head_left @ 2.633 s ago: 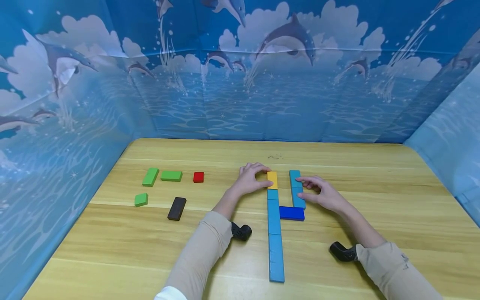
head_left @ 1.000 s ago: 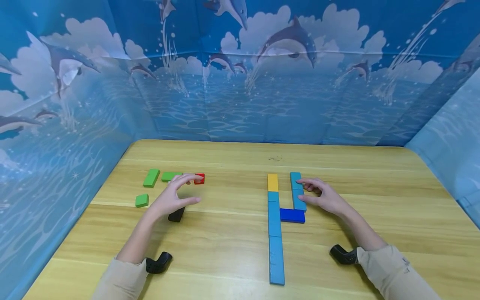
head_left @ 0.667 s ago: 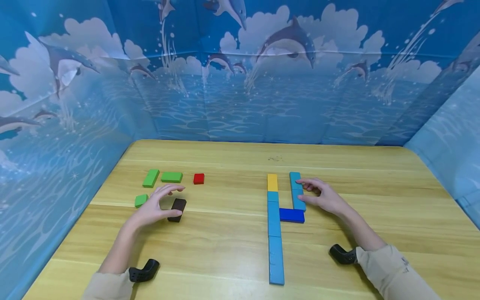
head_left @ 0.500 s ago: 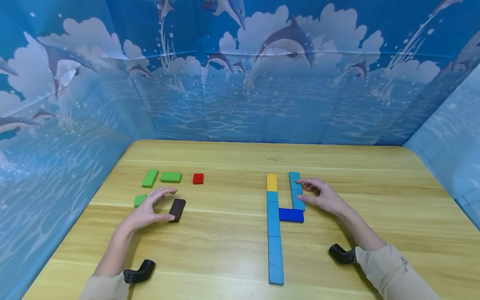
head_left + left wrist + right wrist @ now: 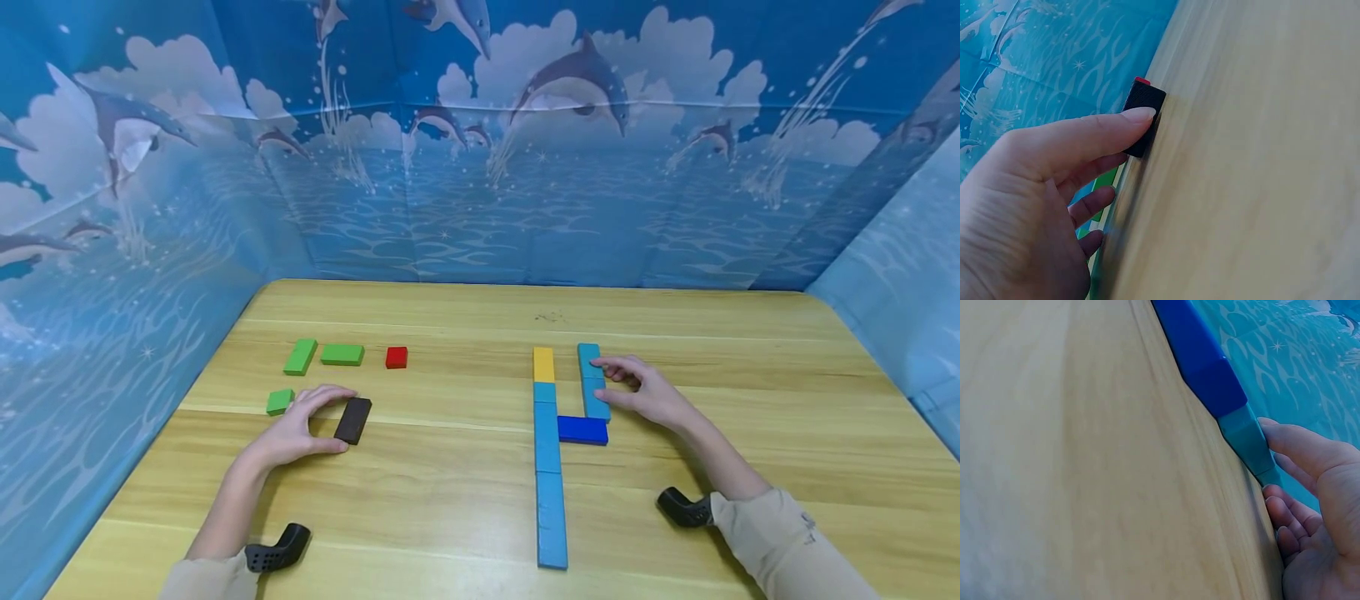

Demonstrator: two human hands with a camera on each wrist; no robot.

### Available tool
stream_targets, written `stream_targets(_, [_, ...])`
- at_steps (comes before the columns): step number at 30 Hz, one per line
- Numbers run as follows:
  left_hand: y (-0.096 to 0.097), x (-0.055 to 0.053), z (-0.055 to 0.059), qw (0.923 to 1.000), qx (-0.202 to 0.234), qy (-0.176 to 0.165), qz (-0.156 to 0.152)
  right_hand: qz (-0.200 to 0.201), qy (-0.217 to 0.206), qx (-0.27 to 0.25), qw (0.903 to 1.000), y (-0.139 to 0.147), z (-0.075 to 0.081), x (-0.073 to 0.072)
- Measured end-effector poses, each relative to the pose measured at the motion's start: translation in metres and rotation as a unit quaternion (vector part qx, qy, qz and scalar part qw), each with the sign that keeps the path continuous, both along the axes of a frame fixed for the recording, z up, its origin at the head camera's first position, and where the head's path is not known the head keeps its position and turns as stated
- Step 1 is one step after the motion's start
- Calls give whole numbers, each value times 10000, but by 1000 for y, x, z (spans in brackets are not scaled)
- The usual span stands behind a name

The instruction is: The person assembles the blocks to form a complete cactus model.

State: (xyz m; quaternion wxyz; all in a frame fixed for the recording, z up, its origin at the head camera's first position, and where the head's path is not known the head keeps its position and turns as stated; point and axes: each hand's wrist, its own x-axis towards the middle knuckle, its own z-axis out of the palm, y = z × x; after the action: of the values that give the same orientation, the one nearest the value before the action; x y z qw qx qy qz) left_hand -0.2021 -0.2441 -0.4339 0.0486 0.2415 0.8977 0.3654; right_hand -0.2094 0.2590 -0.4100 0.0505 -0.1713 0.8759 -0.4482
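Note:
In the head view, my left hand (image 5: 288, 432) spans a dark brown rectangular block (image 5: 354, 421) lying on the table. Its thumb is at the near end and its index finger at the far end, pinching the block. The left wrist view shows the thumb against this dark block (image 5: 1146, 95). My right hand (image 5: 651, 393) touches two light blue blocks (image 5: 590, 360) set end to end, thumb and index fingertips resting along their right side. A dark blue block (image 5: 582, 430) lies crosswise between them and a long light blue row (image 5: 550, 500), topped by a yellow block (image 5: 543, 365).
Beyond the left hand lie a tilted green block (image 5: 301, 357), a flat green block (image 5: 342, 355) and a small red block (image 5: 397, 357). A smaller green block (image 5: 280, 402) sits right beside the left knuckles. A dolphin-print curtain (image 5: 465, 208) hangs along the wooden table's (image 5: 450, 500) back edge.
My left hand has left the yellow block, swept left past the red block and come down around the dark brown block, its fingers now at both ends. The right hand has stayed put.

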Motion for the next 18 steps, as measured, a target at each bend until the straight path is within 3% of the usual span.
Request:
stream_targets(10, [1, -1, -2, 9999, 76, -65, 97, -3, -22, 2, 10000, 2, -1, -1])
stream_targets(14, [8, -5, -1, 9991, 291, -186, 227, 7, 40, 11, 10000, 10, -17, -10])
stream_targets(18, [27, -17, 6, 9980, 494, -228, 330, -9, 117, 0, 9999, 16, -29, -16])
